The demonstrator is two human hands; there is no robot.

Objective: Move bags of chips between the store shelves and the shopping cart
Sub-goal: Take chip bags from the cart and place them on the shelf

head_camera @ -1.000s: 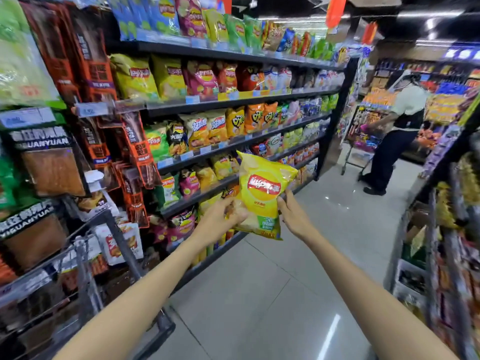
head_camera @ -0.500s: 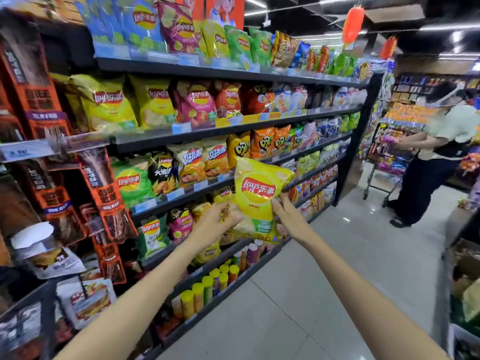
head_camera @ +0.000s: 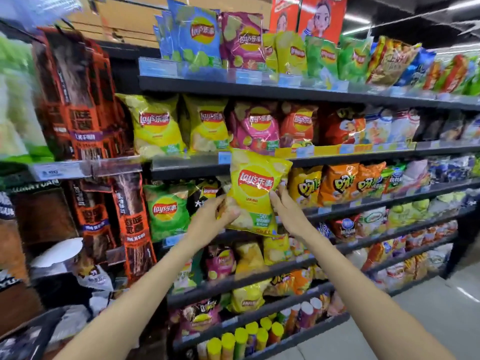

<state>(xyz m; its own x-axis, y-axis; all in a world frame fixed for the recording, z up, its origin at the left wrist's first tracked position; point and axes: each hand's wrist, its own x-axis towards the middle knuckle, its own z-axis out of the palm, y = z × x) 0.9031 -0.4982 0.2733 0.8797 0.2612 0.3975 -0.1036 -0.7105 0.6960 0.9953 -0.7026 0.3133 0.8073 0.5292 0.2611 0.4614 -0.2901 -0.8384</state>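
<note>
From my head camera, I held the yellow chip bag (head_camera: 255, 188) upright in front of the shelves (head_camera: 259, 89), between both hands. My left hand (head_camera: 210, 219) gripped its lower left edge, thumb curled over the front. My right hand (head_camera: 285, 209) clasped the right edge, fingertips (head_camera: 281, 183) bent onto the bag. The bag overlapped the price rail just below the shelved yellow bags (head_camera: 155, 123).

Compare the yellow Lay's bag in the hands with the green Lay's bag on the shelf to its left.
The yellow bag is held in the air by the left hand and right hand; the green bag stands on the shelf. The yellow one is tilted; the green one is roughly upright and partly overlapped by a dark bag. Both carry the red-and-yellow Lay's logo.
</note>
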